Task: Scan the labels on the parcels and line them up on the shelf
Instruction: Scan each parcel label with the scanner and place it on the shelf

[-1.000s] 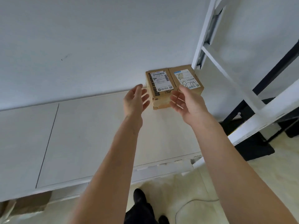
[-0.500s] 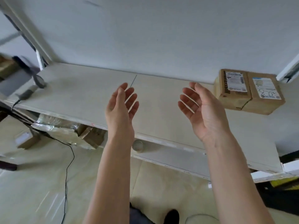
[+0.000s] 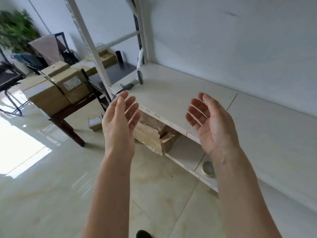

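Several stiff brown cardboard parcels (image 3: 56, 88) wait left of frame; probably light, best clasped by opposite sides. Left hand (image 3: 118, 124) and right hand (image 3: 212, 127) spread, empty.

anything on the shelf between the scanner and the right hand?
No: in the head view the shelf board lies bare from the scanner to the right hand.

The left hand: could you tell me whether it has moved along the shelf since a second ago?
Yes. The left hand has left the parcels and now hangs near the shelf's scanner end.
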